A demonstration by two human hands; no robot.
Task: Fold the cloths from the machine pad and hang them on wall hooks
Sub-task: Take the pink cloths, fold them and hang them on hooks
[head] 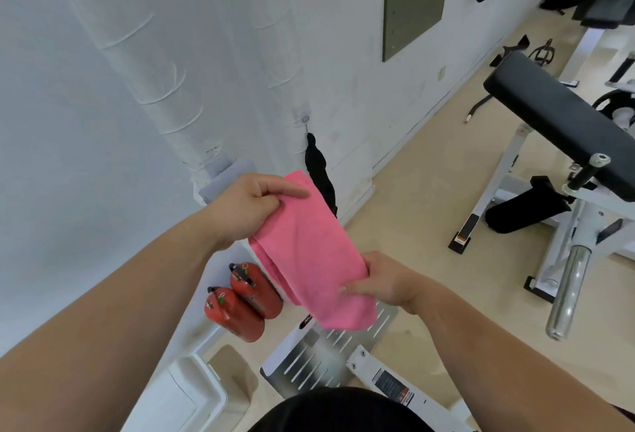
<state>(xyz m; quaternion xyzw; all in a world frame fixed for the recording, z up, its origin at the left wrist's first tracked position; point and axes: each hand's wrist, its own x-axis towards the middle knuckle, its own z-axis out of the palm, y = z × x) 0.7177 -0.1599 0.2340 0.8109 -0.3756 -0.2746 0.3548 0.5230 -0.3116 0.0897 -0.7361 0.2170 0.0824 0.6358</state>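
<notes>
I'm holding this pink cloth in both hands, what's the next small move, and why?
Probably raise the pink cloth toward the wall hook with the left hand. It looks folded into a strip, the right hand grips its lower end, and a black cloth hangs there.

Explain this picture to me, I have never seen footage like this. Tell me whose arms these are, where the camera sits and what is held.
There is no machine here: a person wears a camera on the head, looking forward and down, so the two bare arms are their own. The left hand grips the upper end of a folded pink cloth; the right hand pinches its lower end. Behind it, a black cloth hangs on the white wall. Two red canisters sit by the wall below, and a black padded gym bench stands at the right.
</notes>
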